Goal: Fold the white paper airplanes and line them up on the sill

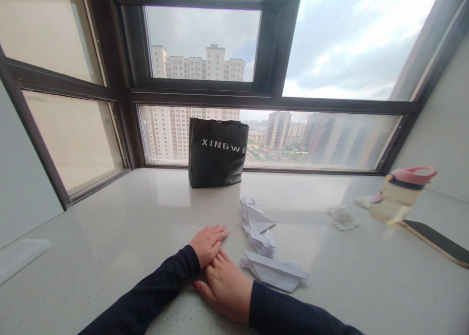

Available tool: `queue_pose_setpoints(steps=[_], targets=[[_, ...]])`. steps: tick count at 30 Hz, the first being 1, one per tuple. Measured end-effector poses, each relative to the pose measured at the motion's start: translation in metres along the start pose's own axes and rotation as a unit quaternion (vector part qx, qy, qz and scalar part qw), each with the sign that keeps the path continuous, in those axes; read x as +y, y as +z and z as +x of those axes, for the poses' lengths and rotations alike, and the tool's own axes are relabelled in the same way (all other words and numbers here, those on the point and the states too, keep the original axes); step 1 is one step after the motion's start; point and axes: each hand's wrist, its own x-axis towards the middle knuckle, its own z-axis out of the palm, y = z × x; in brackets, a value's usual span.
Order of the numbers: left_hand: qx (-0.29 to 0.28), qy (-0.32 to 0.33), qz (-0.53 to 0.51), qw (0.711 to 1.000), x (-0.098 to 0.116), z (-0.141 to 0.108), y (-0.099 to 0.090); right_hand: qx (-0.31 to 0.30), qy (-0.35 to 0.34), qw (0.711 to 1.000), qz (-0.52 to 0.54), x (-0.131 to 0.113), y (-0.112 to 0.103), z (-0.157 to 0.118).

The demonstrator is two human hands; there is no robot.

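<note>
My left hand (208,244) lies flat on the pale countertop (146,227), palm down, with its fingers stretched to the right and nothing in it. Just below, my right hand (229,288) rests flat as well, its thumb out to the left; its fingertips meet the left hand and are partly hidden there. Close to the right hand is a folded white paper piece (274,271). Beyond it, several more folded white papers (256,222) lie in an overlapping row. Behind them a black bag (218,154) with white lettering stands upright by the window.
On the right stand a pink-lidded bottle (397,198) and a dark phone (437,240) lying flat. A crumpled translucent item (343,219) is left of the bottle. At the far left edge lies a whitish flat object (22,257). Dark window frames (271,103) border the surface.
</note>
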Motion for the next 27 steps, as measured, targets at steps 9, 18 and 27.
queue_pose_setpoints(steps=[9, 18, 27], targets=[[0.006, 0.005, -0.003, 1.000, -0.0013, -0.0005, 0.0007, -0.003, 0.002, 1.000, 0.003, -0.0019, -0.0037, 0.0004], [0.002, 0.005, -0.002, 1.000, -0.0001, -0.0001, 0.0000, -0.010, 0.002, 1.000, 0.005, -0.0019, -0.0044, 0.0001], [0.004, 0.002, -0.005, 1.000, 0.0002, -0.0005, -0.0009, -0.002, 0.001, 1.000, 0.001, -0.0019, -0.0040, 0.0002]])
